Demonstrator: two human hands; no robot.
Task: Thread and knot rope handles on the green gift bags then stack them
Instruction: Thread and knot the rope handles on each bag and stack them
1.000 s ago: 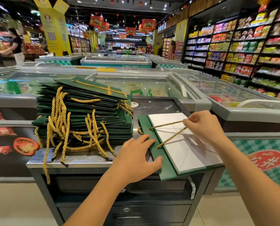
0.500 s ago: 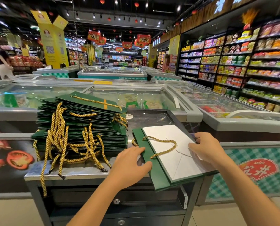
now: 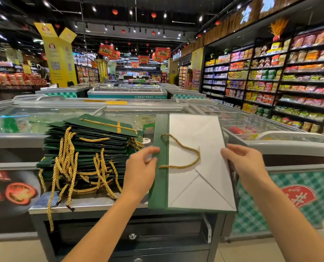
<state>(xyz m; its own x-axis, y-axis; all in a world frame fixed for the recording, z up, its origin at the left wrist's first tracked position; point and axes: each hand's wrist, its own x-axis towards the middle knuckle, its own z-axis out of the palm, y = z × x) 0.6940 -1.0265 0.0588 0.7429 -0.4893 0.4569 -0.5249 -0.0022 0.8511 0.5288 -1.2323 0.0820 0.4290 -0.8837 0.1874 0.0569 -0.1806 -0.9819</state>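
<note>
- Gripping the flat green paper gift bag (image 3: 204, 129), white folded panel facing up, by both long edges: the left hand (image 3: 140, 173) is pinching the green strip and the right hand (image 3: 246, 165) is curling its fingers round the opposite edge.
- The gold twisted rope handle (image 3: 187, 148) is lying slack in a loop between the two grips. A second ago the right hand was pulling it taut while the left palm was pressing the bag flat.
- The bag's far end now appears to be tipping up off the steel counter top (image 3: 93, 203), away from both grips.
- That is suggesting this handle is done, and the bag is probably going over for a second handle or onto the pile.
- The stack of green bags (image 3: 93, 140), gold ropes dangling, is sitting near the left grip, on its outer side.
</note>
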